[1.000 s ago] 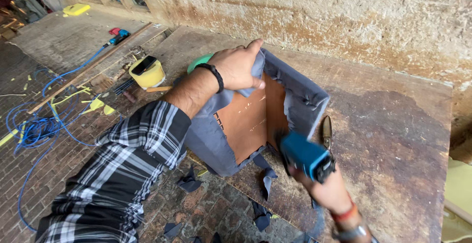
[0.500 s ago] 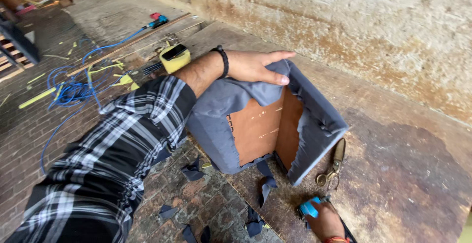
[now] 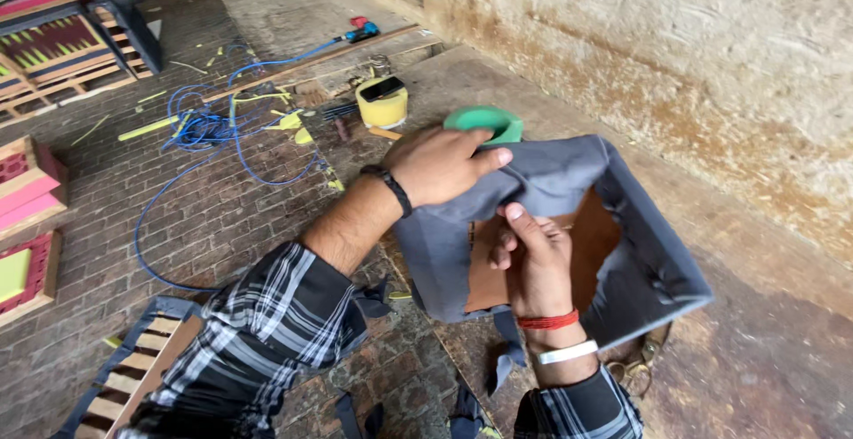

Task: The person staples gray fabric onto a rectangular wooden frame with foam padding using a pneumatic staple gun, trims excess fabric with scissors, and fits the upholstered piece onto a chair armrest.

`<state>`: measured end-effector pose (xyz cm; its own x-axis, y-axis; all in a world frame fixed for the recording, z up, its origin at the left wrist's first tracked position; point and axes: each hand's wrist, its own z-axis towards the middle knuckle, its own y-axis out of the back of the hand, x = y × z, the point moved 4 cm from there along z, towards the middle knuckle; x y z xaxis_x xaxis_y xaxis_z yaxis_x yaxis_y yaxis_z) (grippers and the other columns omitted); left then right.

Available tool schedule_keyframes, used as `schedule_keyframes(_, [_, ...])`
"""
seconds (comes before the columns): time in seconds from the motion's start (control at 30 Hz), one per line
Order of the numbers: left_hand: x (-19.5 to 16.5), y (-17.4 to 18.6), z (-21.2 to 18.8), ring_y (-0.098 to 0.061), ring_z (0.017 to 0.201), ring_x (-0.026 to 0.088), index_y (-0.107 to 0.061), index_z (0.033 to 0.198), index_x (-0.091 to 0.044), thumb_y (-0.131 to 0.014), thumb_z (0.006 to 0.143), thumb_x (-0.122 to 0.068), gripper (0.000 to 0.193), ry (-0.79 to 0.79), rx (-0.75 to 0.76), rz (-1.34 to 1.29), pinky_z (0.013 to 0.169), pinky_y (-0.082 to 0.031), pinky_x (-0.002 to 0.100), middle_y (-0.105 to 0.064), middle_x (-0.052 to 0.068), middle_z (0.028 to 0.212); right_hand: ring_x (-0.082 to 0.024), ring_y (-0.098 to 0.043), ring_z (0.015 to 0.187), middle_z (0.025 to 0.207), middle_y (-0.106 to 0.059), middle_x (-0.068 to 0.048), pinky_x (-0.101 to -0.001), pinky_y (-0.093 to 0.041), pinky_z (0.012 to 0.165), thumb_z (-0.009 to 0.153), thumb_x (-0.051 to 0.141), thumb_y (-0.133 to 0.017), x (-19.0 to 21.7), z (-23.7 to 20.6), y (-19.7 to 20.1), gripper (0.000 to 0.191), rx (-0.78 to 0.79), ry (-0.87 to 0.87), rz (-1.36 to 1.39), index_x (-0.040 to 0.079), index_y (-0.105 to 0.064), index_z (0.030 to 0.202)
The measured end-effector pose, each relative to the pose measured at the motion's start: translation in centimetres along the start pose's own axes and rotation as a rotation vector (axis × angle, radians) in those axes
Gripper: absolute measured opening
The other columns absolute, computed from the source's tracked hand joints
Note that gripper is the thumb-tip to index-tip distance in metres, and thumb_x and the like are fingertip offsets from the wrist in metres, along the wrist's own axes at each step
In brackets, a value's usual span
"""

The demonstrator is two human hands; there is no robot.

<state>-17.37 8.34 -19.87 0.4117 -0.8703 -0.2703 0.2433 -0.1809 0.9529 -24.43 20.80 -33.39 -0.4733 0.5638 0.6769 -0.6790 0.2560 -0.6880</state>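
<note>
Both hands' fingers grip grey fabric (image 3: 551,181) on a wooden box (image 3: 586,243): left hand (image 3: 440,165), right hand (image 3: 533,257).

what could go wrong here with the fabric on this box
The left hand pins the grey fabric over the top edge of the wooden box while the right hand pulls it inside; uneven tension could leave wrinkles at that corner. The box stands tipped on the worn table, so a hard pull might shift it. Fabric scraps and the blue hose on the brick floor could trip someone.
</note>
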Motion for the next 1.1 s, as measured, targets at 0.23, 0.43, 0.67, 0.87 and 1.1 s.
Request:
schedule_keyframes(0.23, [1.8, 0.3, -1.8, -0.073, 0.101, 0.037, -0.062, 0.127, -0.014, -0.037, 0.095, -0.068, 0.068, 0.04, -0.012, 0.008, 0.085, -0.056, 0.051, -0.076, 0.017, 0.109, -0.013, -0.071, 0.073, 0.091, -0.07, 0.0, -0.0295, -0.059, 0.058, 0.085, 0.007, -0.07, 0.1, -1.9, -4.6, 0.034, -0.255, 0.447, -0.156, 0.01, -0.052, 0.112])
schedule_keyframes(0.43, [2.6, 0.9, -2.8, -0.073, 0.1, 0.036, -0.061, 0.128, -0.013, -0.038, 0.095, -0.068, 0.068, 0.014, -0.004, -0.053, 0.083, -0.056, 0.05, -0.075, 0.016, 0.108, -0.013, -0.061, 0.053, 0.068, -0.065, -0.007, -0.0256, -0.047, 0.048, 0.103, 0.008, -0.071, 0.2, -0.4, -4.8, 0.017, -0.131, 0.198, -0.272, -0.003, -0.066, 0.091])
schedule_keyframes(0.67, [3.8, -0.5, -1.6, -0.068, 0.113, 0.035, -0.062, 0.132, -0.016, -0.037, 0.095, -0.066, 0.067, 0.037, 0.028, -0.174, 0.094, -0.053, 0.046, -0.072, 0.017, 0.121, -0.008, -0.052, 0.045, 0.067, -0.064, -0.004, -0.0233, -0.038, 0.04, 0.097, 0.014, -0.072, 1.3, 1.4, -3.8, 0.021, -0.069, 0.272, -0.496, -0.006, -0.072, 0.104])
schedule_keyframes(0.87, [5.3, -1.8, 1.9, -0.063, 0.127, 0.021, -0.061, 0.139, -0.006, -0.042, 0.103, -0.056, 0.065, -0.1, 0.219, -0.591, 0.108, -0.046, 0.035, -0.068, 0.013, 0.138, -0.01, -0.051, 0.05, 0.071, -0.061, -0.005, -0.0254, -0.04, 0.045, 0.097, 0.011, -0.072, -1.4, 1.5, -1.1, 0.016, -0.071, 0.438, -0.034, -0.004, -0.067, 0.098])
schedule_keyframes(1.1, [5.8, -2.9, 5.2, -0.056, 0.133, 0.023, -0.053, 0.148, -0.005, -0.047, 0.101, -0.052, 0.066, -0.059, 0.44, -0.844, 0.112, -0.045, 0.038, -0.06, 0.012, 0.147, -0.013, -0.051, 0.051, 0.064, -0.058, -0.006, -0.0276, -0.041, 0.048, 0.102, 0.016, -0.07, -2.5, 2.4, 0.6, 0.024, 0.009, 0.544, -0.017, -0.004, -0.064, 0.091])
